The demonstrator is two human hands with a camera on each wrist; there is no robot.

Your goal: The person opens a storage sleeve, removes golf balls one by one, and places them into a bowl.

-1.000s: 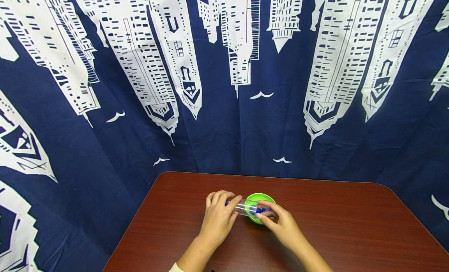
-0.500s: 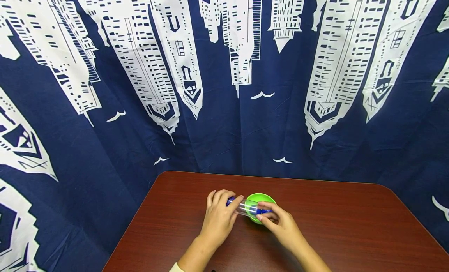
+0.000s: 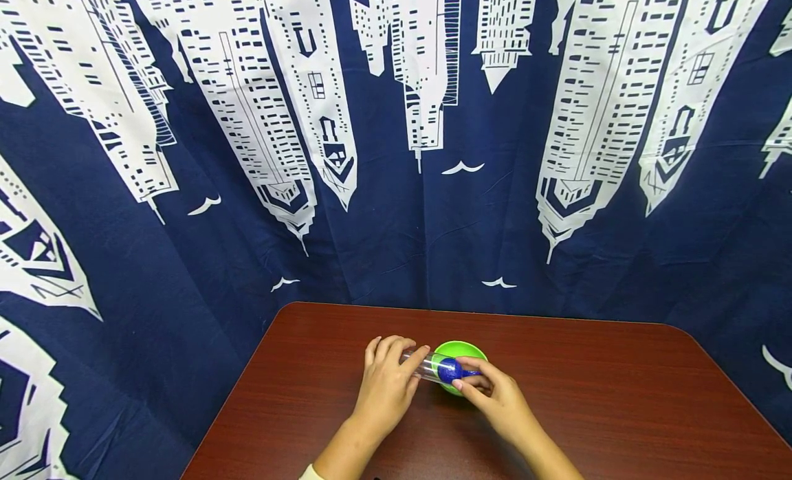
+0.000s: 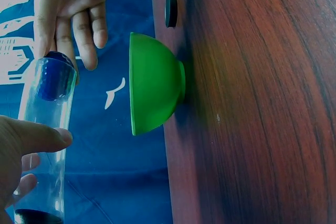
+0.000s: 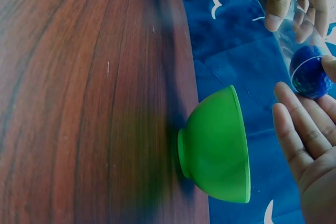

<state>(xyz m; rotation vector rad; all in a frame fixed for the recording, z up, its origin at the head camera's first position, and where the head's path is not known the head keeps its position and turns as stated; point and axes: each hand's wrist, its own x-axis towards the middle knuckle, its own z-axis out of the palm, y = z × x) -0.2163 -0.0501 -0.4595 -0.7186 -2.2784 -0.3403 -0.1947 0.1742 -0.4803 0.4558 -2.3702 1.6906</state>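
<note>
A clear tube (image 3: 425, 366) slants over the green bowl (image 4: 155, 85). My left hand (image 3: 385, 384) grips it near its left end, thumb across the wall. Inside the tube's right mouth lies a blue ball (image 3: 449, 371). More blue shows past the rim, between the right fingers; whether it is the same ball I cannot tell. My right hand (image 3: 495, 394) pinches the mouth between thumb and index finger. In the right wrist view its other fingers (image 5: 302, 124) stretch out palm up beneath the ball. The tube's dark far end shows in the left wrist view.
A small black disc (image 4: 171, 11) lies on the brown wooden table (image 3: 606, 384), beyond the bowl in the left wrist view. Behind the table hangs a navy cloth (image 3: 383, 260) printed with white buildings and birds.
Blue that showed at the tube's left end beside my left hand is gone from there, and a blue ball now fills the right mouth. Both hands stay nearly where they were.
</note>
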